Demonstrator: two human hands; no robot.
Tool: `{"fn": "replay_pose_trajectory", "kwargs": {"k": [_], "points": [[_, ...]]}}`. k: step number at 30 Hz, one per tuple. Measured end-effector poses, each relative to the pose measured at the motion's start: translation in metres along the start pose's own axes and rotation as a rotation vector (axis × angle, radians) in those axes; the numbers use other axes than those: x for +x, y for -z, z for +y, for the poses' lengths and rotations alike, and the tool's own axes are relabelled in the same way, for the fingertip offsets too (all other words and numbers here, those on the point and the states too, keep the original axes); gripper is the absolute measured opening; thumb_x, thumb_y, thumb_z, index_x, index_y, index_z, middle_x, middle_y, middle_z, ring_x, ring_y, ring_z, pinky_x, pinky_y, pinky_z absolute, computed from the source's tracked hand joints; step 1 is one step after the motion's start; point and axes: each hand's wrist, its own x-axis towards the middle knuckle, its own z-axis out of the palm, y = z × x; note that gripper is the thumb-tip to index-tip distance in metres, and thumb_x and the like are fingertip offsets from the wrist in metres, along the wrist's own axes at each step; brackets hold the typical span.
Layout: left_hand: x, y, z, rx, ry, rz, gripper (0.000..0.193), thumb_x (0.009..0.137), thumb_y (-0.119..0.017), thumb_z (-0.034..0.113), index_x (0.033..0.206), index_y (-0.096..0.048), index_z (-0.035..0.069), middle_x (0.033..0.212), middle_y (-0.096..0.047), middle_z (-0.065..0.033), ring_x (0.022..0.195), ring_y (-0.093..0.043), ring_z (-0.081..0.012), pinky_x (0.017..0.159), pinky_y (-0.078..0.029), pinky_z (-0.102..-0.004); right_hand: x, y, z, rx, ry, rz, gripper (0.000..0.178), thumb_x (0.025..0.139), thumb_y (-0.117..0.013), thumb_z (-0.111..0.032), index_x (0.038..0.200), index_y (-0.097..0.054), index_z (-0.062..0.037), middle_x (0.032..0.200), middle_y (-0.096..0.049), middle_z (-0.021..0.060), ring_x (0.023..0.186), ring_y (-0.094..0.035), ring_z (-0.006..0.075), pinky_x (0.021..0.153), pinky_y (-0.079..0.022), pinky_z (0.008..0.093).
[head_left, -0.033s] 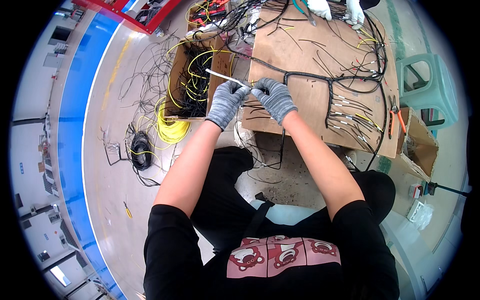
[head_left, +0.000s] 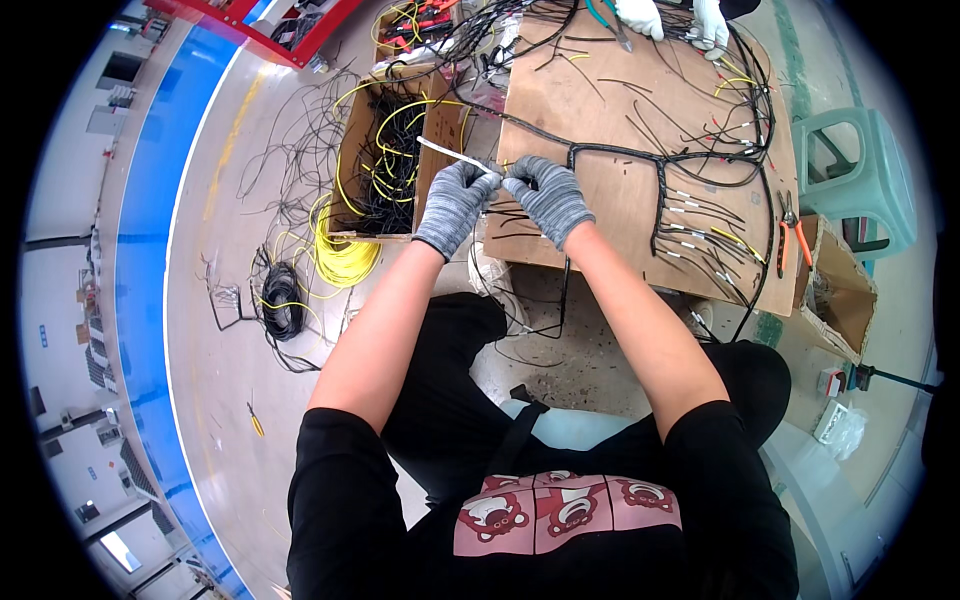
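My left hand (head_left: 455, 205), in a grey knit glove, is closed on a thin white tube (head_left: 450, 152) that sticks out up and to the left. My right hand (head_left: 548, 197), gloved alike, is pinched close against the left fingertips; what sits between its fingers is hidden. Both hands are over the left edge of a brown wooden board (head_left: 610, 195). Across that board runs a black wire harness (head_left: 620, 150), with several thin branch wires bearing white labels. Short black wires (head_left: 508, 212) show between and below my hands.
A cardboard box (head_left: 437, 135) of black and yellow wire stands left of the board. Wire coils (head_left: 345, 258) lie on the floor. Orange-handled cutters (head_left: 790, 235) rest at the board's right. A green stool (head_left: 860, 180) stands beyond. Another person's white-gloved hands (head_left: 710, 25) work at the far edge.
The free end of the white tube has shifted very slightly to the right. Both hands stay in place.
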Motion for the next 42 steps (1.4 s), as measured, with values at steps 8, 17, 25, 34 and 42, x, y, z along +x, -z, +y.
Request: {"fn": "replay_pose_trajectory", "kwargs": {"k": [8, 17, 25, 34, 42], "points": [[0.006, 0.012, -0.004, -0.121, -0.017, 0.027, 0.016, 0.084, -0.060, 0.010, 0.098, -0.059, 0.002, 0.078, -0.061, -0.0018, 0.060, -0.054, -0.0066, 0.055, -0.046, -0.0196, 0.001, -0.002, 0.006, 0.011, -0.018, 0.009, 0.014, 0.076, -0.064, -0.015, 0.084, -0.061, -0.0044, 0.078, -0.061, 0.0149, 0.067, -0.058, 0.0278, 0.064, -0.046, 0.0345], [0.015, 0.009, -0.013, -0.008, -0.074, 0.021, 0.011, 0.083, -0.061, 0.010, 0.089, -0.061, 0.001, 0.071, -0.059, -0.0006, 0.059, -0.050, -0.0073, 0.056, -0.044, -0.0214, 0.004, -0.001, -0.001, 0.153, -0.015, -0.066, 0.016, 0.075, -0.065, -0.013, 0.087, -0.060, -0.0036, 0.083, -0.061, 0.0157, 0.072, -0.058, 0.0294, 0.067, -0.047, 0.0343], [0.008, 0.010, 0.020, -0.347, 0.078, 0.223, 0.014, 0.083, -0.061, 0.015, 0.087, -0.057, 0.003, 0.065, -0.056, -0.0010, 0.052, -0.050, -0.0069, 0.049, -0.043, -0.0212, 0.010, -0.001, 0.012, 0.056, 0.084, -0.019, 0.012, 0.078, -0.061, -0.013, 0.086, -0.059, -0.0035, 0.085, -0.061, 0.0153, 0.075, -0.057, 0.0291, 0.070, -0.046, 0.0337], [0.005, 0.000, 0.015, 0.092, -0.055, -0.014, 0.012, 0.079, -0.063, 0.008, 0.089, -0.060, 0.001, 0.068, -0.056, -0.0013, 0.058, -0.049, -0.0082, 0.054, -0.042, -0.0227, 0.003, 0.006, 0.015, 0.160, -0.013, -0.023, 0.012, 0.078, -0.061, -0.010, 0.087, -0.060, -0.0025, 0.076, -0.062, 0.0125, 0.064, -0.056, 0.0206, 0.065, -0.046, 0.0301], [0.008, -0.005, 0.012, 0.401, -0.192, 0.015, 0.019, 0.078, -0.064, 0.017, 0.089, -0.061, 0.002, 0.072, -0.061, -0.0054, 0.063, -0.054, -0.0105, 0.063, -0.046, -0.0269, -0.001, 0.019, 0.030, -0.009, -0.047, -0.132, 0.016, 0.076, -0.062, -0.008, 0.091, -0.060, -0.0018, 0.083, -0.063, 0.0131, 0.076, -0.061, 0.0217, 0.071, -0.048, 0.0305]]}}
